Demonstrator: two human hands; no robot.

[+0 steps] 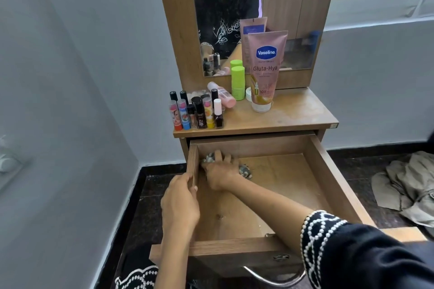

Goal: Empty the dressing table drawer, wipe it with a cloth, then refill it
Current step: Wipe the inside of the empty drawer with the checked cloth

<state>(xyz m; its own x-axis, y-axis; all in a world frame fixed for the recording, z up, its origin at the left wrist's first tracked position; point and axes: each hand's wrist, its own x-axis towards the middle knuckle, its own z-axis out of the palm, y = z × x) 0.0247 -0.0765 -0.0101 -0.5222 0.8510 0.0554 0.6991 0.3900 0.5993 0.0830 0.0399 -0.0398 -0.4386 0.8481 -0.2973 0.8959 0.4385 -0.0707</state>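
1. Left of centre, low in the frame, the left hand [182, 197] grips the left side wall of the drawer [338, 180] — fingers curled over its top edge, thumb on the outside.
2. Just to its right, inside the drawer's far left corner, the right hand [219, 171] presses down on a crumpled patterned cloth [245, 170]; its fingers are bent over the bunched fabric, which shows at the fingertips and beside the wrist.
3. The drawer stands pulled fully out at centre frame; its wooden floor holds only the cloth and hand.
4. Above it, on the dressing table top [293, 112], a cluster of lip balms and nail polish bottles [197, 110] stands at the left — then a green stick [237, 82] and a pink Vaseline tube [264, 70].
5. At the right edge of the frame, a beige garment [408, 185] lies on the dark floor.
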